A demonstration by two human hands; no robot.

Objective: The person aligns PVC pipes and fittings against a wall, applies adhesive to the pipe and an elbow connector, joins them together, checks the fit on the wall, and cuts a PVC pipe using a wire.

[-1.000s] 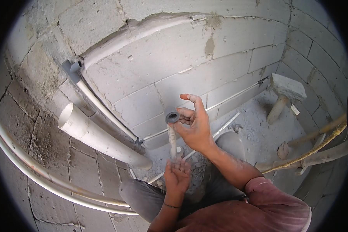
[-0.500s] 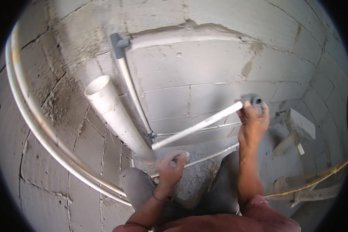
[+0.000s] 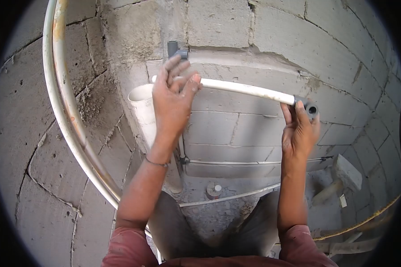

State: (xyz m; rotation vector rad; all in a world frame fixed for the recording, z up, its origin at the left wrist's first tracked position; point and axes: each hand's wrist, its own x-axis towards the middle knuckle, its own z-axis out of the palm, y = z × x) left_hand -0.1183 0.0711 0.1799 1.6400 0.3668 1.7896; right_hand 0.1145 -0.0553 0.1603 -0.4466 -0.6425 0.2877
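A white plastic pipe point(image 3: 249, 91) spans the space in front of me, with a grey pipe fitting point(image 3: 313, 110) on its right end. My right hand point(image 3: 300, 131) is closed around that fitting, thumb on top and its round opening facing me. My left hand point(image 3: 173, 98) is raised at the pipe's left end, fingers spread and a little blurred. The pipe passes behind these fingers; whether they touch it I cannot tell. Just above the left fingertips, a grey tee point(image 3: 178, 50) sits at the block wall.
A wide white pipe point(image 3: 142, 109) stands at the left, partly behind my left forearm. Long bent pipes point(image 3: 60, 89) curve along the left wall. A small round container point(image 3: 214, 191) stands on the floor between my knees. A hammer-like tool point(image 3: 346, 173) and a yellow rope point(image 3: 365, 220) are at right.
My left hand has risen from beside the small container to the pipe's left end. The pipe has swung from slanting down leftward to nearly level, its left end now higher.
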